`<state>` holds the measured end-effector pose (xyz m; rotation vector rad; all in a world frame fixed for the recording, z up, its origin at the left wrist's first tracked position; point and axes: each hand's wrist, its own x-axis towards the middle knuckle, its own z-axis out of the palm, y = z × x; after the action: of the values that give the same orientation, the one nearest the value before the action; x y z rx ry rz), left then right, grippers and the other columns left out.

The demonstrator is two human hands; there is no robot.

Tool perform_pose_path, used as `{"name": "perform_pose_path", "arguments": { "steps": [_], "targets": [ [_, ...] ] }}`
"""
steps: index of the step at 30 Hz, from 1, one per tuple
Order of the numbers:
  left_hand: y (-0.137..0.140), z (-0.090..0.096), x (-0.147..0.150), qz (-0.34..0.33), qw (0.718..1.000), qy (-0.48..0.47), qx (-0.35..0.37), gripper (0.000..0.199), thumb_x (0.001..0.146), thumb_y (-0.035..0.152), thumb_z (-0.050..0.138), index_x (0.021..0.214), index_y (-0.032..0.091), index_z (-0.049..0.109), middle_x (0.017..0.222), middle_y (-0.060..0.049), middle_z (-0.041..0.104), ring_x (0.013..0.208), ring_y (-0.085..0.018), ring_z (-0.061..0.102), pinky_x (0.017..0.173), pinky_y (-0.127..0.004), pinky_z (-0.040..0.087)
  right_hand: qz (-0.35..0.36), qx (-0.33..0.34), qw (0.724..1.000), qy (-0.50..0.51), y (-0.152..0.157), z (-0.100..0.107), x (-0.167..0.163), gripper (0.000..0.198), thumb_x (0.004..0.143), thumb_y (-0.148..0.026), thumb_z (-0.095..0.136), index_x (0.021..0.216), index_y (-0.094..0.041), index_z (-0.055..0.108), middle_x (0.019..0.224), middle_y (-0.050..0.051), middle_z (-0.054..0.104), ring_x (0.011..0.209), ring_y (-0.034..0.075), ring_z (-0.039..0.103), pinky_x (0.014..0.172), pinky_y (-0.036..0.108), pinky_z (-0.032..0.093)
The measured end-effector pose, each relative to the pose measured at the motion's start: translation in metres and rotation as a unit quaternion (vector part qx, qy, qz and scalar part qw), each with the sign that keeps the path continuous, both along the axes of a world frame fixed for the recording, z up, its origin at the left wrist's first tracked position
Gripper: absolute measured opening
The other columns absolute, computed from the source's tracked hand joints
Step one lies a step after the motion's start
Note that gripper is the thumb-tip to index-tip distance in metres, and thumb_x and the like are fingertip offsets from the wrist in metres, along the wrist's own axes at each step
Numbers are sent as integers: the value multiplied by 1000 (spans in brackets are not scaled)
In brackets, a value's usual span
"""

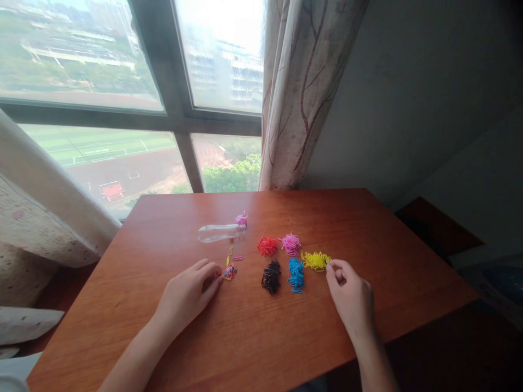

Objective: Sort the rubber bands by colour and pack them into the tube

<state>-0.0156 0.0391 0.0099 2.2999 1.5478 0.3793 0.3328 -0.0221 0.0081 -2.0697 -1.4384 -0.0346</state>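
Several small piles of rubber bands lie on the table, sorted by colour: red (267, 246), pink (291, 244), yellow (316, 261), blue (296, 275) and black (271, 277). My left hand (195, 286) rests to their left, fingertips closed at the edge of a small mixed cluster of rubber bands (230, 271); a reddish strand shows at the tips. My right hand (350, 288) pinches at the right end of the yellow pile. A small dark strand shows at its fingertips, apparently a rubber band.
Behind the mixed cluster lies a clear plastic bag or tube (218, 233) with a pink piece (242, 219) at its right end. A few loose yellow and pink bands (238, 258) lie nearby. The wooden table (245, 337) stands against a window with curtains (302, 92).
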Motion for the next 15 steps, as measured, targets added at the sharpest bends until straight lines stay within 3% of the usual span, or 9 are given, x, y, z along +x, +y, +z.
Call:
{"name": "perform_pose_path", "arguments": {
  "steps": [4, 10, 15],
  "targets": [
    [-1, 2, 1, 4, 1000, 3, 1, 21, 93, 37, 45, 89, 26, 63, 93, 1, 67, 77, -16, 65, 64, -24, 41, 32, -4, 999, 7, 1, 2, -13, 26, 92, -40, 48, 85, -22, 66, 62, 2, 65, 57, 19, 62, 55, 26, 36],
    [1, -1, 0, 5, 1000, 11, -4, 21, 94, 36, 44, 89, 26, 62, 94, 2, 67, 78, -16, 64, 64, -24, 40, 171, -13, 985, 30, -2, -4, -61, 24, 95, -32, 46, 84, -22, 64, 60, 0, 64, 53, 14, 59, 54, 23, 34],
    [1, -4, -1, -4, 1000, 12, -13, 20, 94, 35, 43, 92, 27, 61, 98, 1, 66, 83, -17, 64, 67, -25, 40, 224, -8, 974, 27, -2, -7, -88, 19, 94, -22, 47, 86, -21, 64, 68, 1, 68, 58, 14, 62, 58, 23, 34]
  ]
}}
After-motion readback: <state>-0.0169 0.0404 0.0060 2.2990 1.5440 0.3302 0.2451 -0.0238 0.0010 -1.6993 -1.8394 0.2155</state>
